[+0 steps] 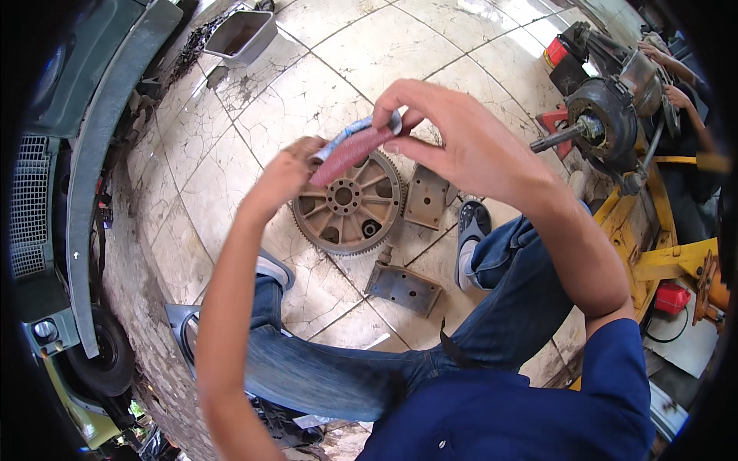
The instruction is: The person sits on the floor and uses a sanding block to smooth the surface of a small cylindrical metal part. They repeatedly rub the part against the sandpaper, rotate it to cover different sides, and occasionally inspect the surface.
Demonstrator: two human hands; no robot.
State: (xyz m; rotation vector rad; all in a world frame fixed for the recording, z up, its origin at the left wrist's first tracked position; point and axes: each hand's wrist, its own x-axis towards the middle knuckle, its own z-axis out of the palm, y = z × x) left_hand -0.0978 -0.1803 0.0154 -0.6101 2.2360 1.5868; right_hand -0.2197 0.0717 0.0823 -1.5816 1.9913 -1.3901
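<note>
A strip of reddish sandpaper with a bluish-white printed back is stretched between my two hands, its right end curled over. My right hand pinches that curled end between thumb and fingers. At the lower left end, my left hand grips the strip; its fingers are slightly smeared by motion. Beneath the strip, a brown, rusty flywheel with a toothed rim lies flat on the tiles, partly covered from view by the sandpaper and left hand.
Two metal bracket plates lie beside the flywheel, near my shoe. A grey tub with dark contents stands at the far left. On the right, an axle assembly is near a yellow stand and another person's hands.
</note>
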